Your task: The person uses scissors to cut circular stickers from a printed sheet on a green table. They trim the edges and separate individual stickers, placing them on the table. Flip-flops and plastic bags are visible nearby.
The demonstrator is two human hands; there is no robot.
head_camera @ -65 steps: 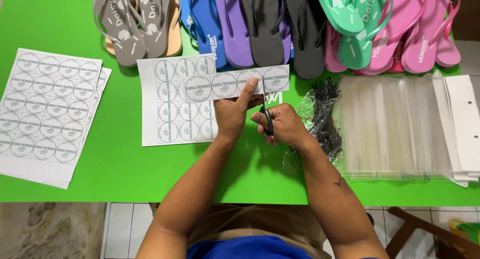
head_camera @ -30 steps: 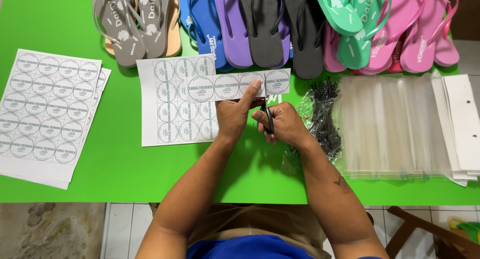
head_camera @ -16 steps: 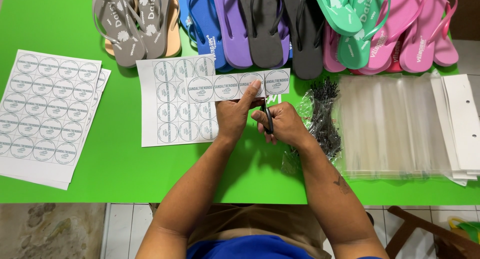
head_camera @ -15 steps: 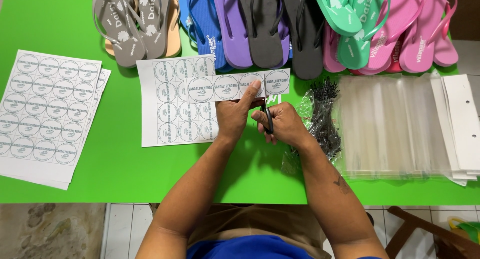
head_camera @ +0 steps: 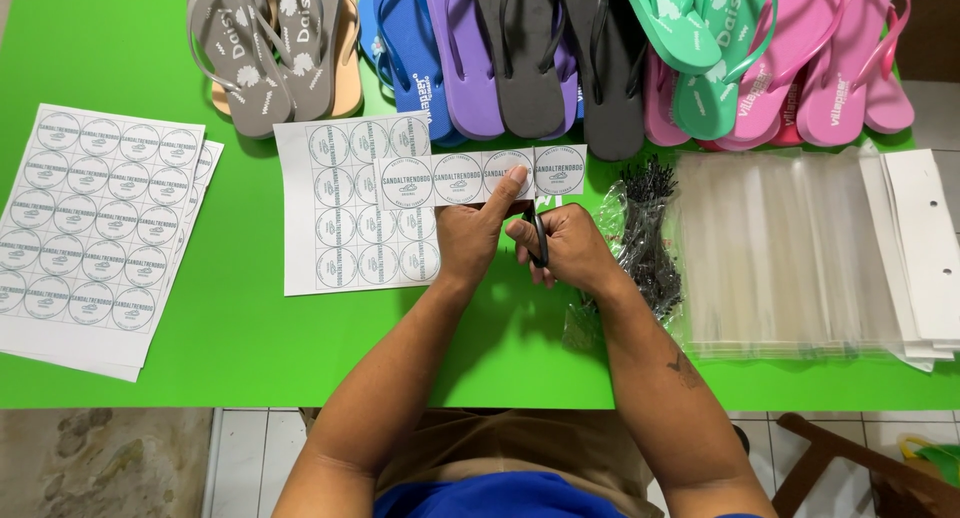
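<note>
Two bare hands work at the middle of the bright green tabletop [head_camera: 250, 348]. The left hand [head_camera: 470, 233] pinches a narrow white paper strip of four round printed labels [head_camera: 480, 175], thumb lying on top near the strip's right part; its grip is clenched on the paper. The strip is held level, just above a larger white sheet of round labels [head_camera: 335, 213] that lies flat to the left of the hands, its upper right part already cut away. The right hand [head_camera: 570, 248] is closed around a pair of dark-handled scissors [head_camera: 540, 236], fingers through the loops; the blades point far, toward the strip, between the third and fourth label, and whether they bite the paper cannot be told. At far left lies a stack of uncut white label sheets [head_camera: 95, 228]. Along the far edge runs a row of rubber flip-flops [head_camera: 530, 48] in grey, tan, blue, purple, black, mint and pink. Just right of the right hand sits a clear bag of black plastic ties [head_camera: 645, 228], and beyond it a pile of clear plastic sleeves [head_camera: 780, 248] with white card headers [head_camera: 925, 238].
</note>
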